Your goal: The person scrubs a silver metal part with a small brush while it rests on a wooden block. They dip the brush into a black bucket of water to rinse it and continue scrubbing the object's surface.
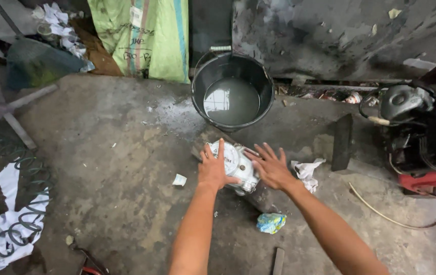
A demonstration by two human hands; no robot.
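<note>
A silver metal engine part (239,167) is being pressed between two bare hands on a grimy concrete floor (126,178), close to the middle of the view. The left hand (213,168) is being laid on its near-left side, fingers spread and pointing toward twelve o'clock, the palm flat against the metal rather than curled round it. The right hand (271,167) is being set against its right side, fingers fanned out toward eleven o'clock, also flat and open. Nothing is being gripped by either hand; the part is only being touched and steadied from both sides.

The part is lying between the hands, so neither is clearly nearer; both are in contact. Its long axis is being held roughly from ten o'clock to four o'clock, with the round pale face up at the ten o'clock end and a darker stub down at the four o'clock end, where it is resting on a dark slab.

At twelve o'clock from the part, a black bucket (232,91) of cloudy water is standing just beyond the fingertips. At three o'clock a crumpled white rag (307,172) is lying near the right wrist. At six o'clock a blue and yellow wrapper (271,222) is lying between the forearms. Well apart at three o'clock, a motorcycle engine (406,102) is being partly shown.
</note>
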